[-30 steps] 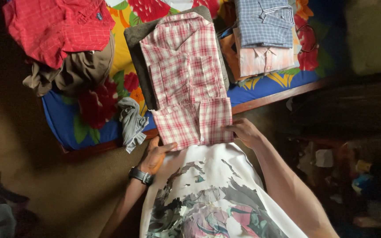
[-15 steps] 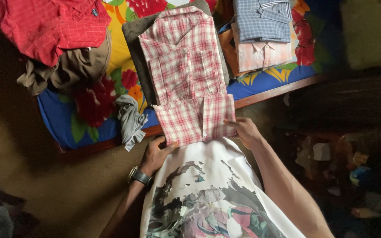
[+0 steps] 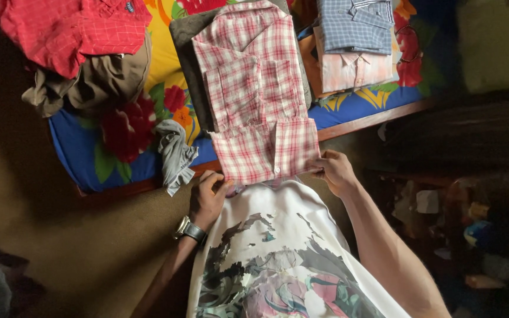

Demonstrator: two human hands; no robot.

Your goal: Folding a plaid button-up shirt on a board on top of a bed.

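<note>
Pinching the lower hem of the red-and-white plaid shirt (image 3: 254, 100) at both corners, I have my left hand (image 3: 207, 200) and right hand (image 3: 336, 172) clenched on the cloth. The shirt lies folded lengthwise over a dark garment (image 3: 187, 65) on the flowered mattress (image 3: 113, 147), its hem hanging past the mattress edge. Left of the shirt sit a grey rag (image 3: 175, 154) and a red shirt pile (image 3: 72, 32); right, folded shirts (image 3: 354, 47).

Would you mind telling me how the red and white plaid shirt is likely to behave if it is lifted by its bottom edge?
The plaid shirt would probably sag and unfold, since it is thin cloth lying in loose folds. It looks light: the left hand and right hand pinch its hem with just their fingers. It seems unlikely to slip.
</note>
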